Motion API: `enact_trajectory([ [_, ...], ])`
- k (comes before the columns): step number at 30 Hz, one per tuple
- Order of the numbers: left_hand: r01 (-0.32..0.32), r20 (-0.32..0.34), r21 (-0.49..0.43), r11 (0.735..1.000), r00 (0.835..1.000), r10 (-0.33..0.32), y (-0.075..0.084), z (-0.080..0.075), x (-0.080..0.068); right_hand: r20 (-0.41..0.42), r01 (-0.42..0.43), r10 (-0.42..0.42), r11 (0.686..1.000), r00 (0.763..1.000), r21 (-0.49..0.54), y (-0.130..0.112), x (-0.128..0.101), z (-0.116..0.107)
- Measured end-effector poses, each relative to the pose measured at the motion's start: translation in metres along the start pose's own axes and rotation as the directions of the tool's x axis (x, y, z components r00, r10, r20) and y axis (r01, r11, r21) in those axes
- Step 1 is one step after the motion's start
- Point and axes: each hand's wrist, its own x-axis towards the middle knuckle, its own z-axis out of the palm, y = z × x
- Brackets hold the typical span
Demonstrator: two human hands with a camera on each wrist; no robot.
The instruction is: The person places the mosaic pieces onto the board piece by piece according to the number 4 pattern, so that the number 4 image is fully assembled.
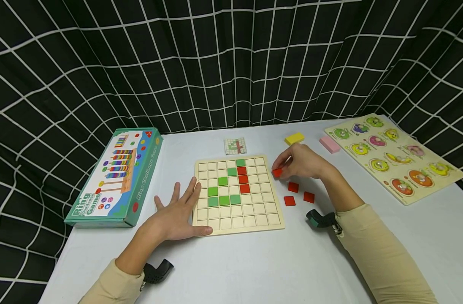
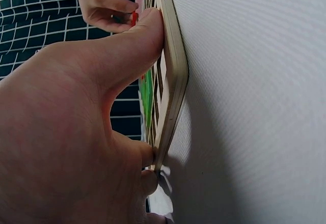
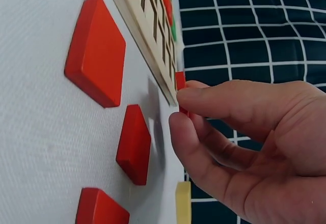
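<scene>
Red tile pinched between thumb and fingertips of right hand, right of centre, just off the grid board's right edge; too hidden to tell its tilt; three loose red tiles just below; left hand flat, fingers spread, pressing board's lower-left corner; game box far left.
</scene>
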Motion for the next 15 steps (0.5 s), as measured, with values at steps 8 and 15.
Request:
enact_trajectory([
  [8, 0.000, 0.002, 0.004, 1.000, 1.000, 0.000, 0.000, 0.000, 0.000, 0.026, 0.013, -0.013, 1.000, 1.000, 0.028, -0.003, 0.001, 0.006],
  [15, -0.004, 0.003, 0.007, 1.000, 1.000, 0.004, 0.000, 0.000, 0.000, 0.030, -0.028, 0.026, 0.997, 0.999, 0.068, -0.009, 0.002, 0.015],
])
